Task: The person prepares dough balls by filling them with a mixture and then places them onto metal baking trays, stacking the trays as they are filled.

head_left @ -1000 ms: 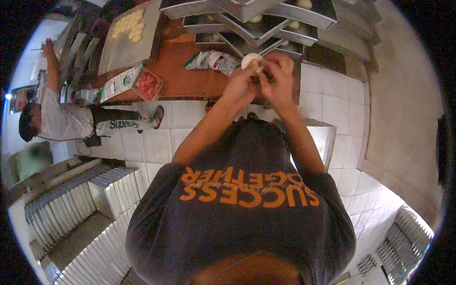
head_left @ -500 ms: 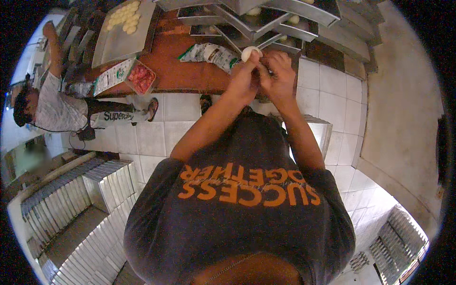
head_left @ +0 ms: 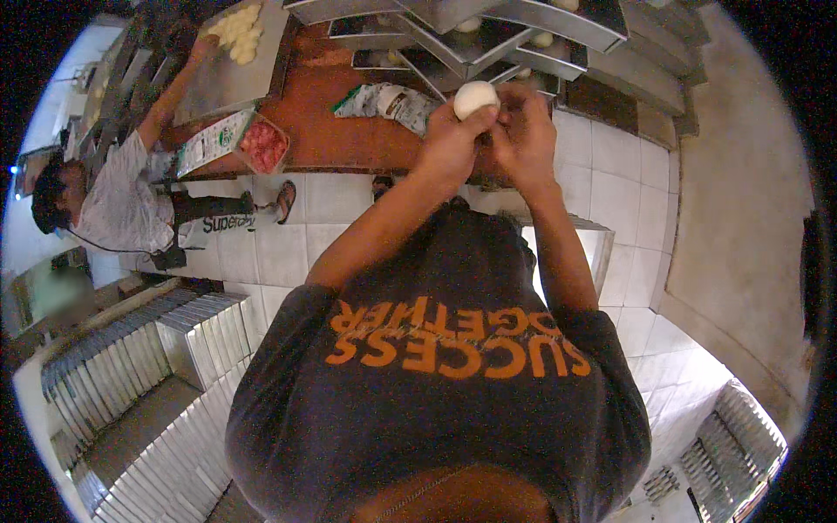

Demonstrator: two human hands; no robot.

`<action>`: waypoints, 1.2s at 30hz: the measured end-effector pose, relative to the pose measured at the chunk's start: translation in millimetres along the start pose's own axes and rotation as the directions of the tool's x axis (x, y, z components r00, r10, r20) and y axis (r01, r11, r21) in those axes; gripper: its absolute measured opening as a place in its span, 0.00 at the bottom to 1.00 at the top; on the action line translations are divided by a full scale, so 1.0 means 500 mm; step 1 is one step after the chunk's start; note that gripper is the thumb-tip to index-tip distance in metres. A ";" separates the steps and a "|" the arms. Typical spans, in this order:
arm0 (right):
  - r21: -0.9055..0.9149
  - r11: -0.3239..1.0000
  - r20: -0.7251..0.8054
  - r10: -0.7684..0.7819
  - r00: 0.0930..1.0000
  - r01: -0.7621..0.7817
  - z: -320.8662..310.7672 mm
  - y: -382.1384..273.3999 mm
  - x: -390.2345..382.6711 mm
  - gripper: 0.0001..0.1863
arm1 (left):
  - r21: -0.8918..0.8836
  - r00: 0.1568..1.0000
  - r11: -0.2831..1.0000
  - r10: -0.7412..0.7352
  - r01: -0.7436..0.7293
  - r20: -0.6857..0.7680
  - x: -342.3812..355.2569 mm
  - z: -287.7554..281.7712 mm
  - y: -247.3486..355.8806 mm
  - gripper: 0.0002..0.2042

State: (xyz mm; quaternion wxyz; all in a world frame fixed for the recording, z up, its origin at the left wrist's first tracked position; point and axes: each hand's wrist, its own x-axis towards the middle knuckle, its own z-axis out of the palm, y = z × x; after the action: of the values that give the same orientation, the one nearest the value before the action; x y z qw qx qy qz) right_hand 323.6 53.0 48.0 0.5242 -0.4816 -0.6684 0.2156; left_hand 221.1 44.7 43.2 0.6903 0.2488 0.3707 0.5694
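A round white dough ball (head_left: 475, 96) sits at the tips of my left hand (head_left: 449, 144), which is closed around its underside. My right hand (head_left: 525, 131) presses against the left one, and its fingers pinch at the ball's right side. Both hands are held out in front of my chest, above the edge of a brown table (head_left: 349, 139). Just beyond them lies a fan of overlapping metal trays (head_left: 514, 22) with a few dough balls (head_left: 542, 39) on them.
A crumpled printed plastic bag (head_left: 388, 100) lies on the table left of my hands. Another person (head_left: 122, 196) at the left reaches to a tray of dough pieces (head_left: 237, 33), near a box with red contents (head_left: 261, 144). Stacked metal tins (head_left: 131, 366) fill the lower left.
The dough ball now shows more fully on top of my left hand's fingers. My hands stay together. The other person's arm has reached farther up to the dough tray.
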 end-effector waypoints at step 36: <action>0.872 -0.159 0.442 0.663 0.604 -0.463 -0.195 0.027 -0.027 0.16 | 0.332 0.297 -0.043 0.353 -0.942 0.887 0.079 0.134 0.010 0.12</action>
State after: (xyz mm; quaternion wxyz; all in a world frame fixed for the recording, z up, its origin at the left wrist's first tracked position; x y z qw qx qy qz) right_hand 417.5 25.9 65.5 0.5964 -0.2930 -0.0431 0.7460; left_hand 274.2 89.4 78.5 0.1213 0.8621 0.1903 0.4536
